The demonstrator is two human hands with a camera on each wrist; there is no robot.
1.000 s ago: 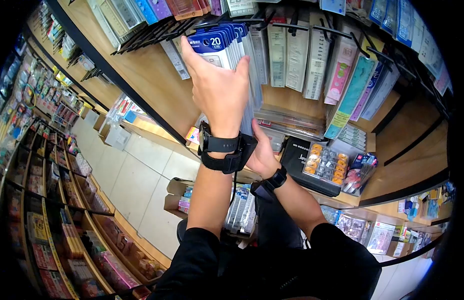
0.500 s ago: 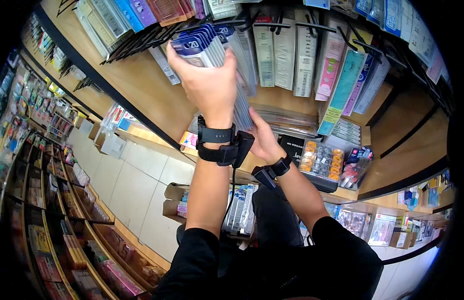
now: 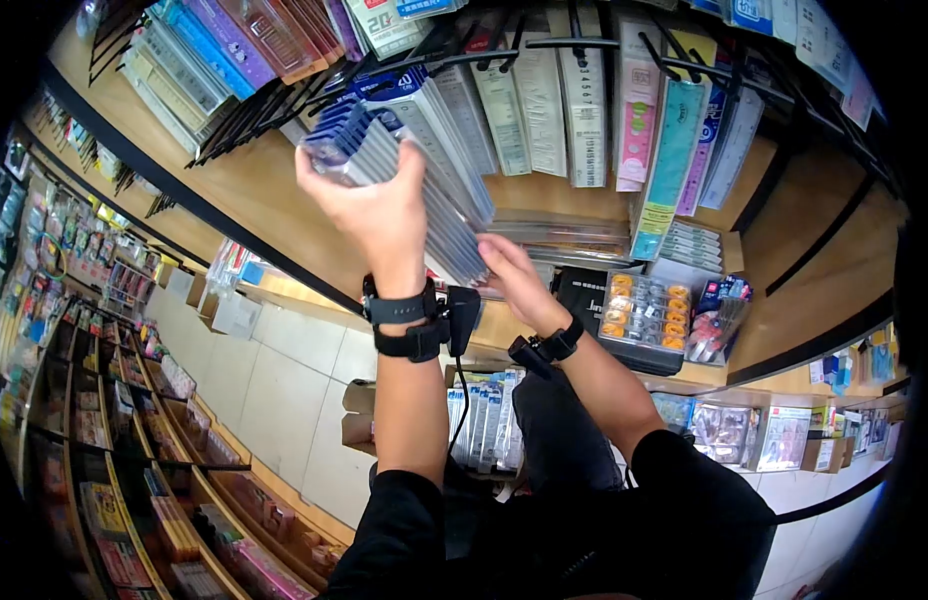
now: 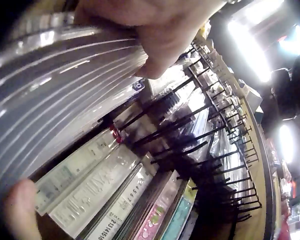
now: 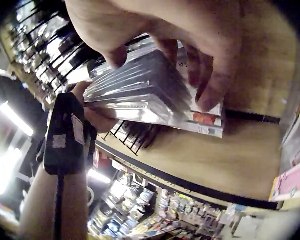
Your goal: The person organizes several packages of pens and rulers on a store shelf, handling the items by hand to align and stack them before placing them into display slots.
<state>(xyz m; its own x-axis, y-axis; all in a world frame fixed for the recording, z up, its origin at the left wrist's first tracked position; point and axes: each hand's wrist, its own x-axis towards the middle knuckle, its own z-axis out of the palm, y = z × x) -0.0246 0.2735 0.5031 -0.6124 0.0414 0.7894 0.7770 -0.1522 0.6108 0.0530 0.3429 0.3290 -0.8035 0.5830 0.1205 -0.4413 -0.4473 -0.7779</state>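
Observation:
A thick stack of packaged rulers (image 3: 439,225), clear sleeves with blue header cards, slants in front of the rack in the head view. My left hand (image 3: 369,220) grips its upper end, thumb on one side and fingers on the other. At the lower end my right hand (image 3: 519,285) holds the stack, its thumb against the near edge. In the right wrist view the fingers (image 5: 210,92) of that hand curl around the sleeves' end. More blue-topped ruler packs (image 3: 419,105) hang directly behind the stack.
Black hooks (image 4: 190,145) stick out along the rack. Other rulers, including a teal one (image 3: 669,165), hang to the right. Below sit a case of orange and grey items (image 3: 644,312) and a black box (image 3: 582,300) on the shelf. A carton of packs (image 3: 484,420) stands near the knees.
Both hands have brought the ruler stack left and down, away from the packs hanging behind it. The stack now leans more, and the head view has shifted slightly.

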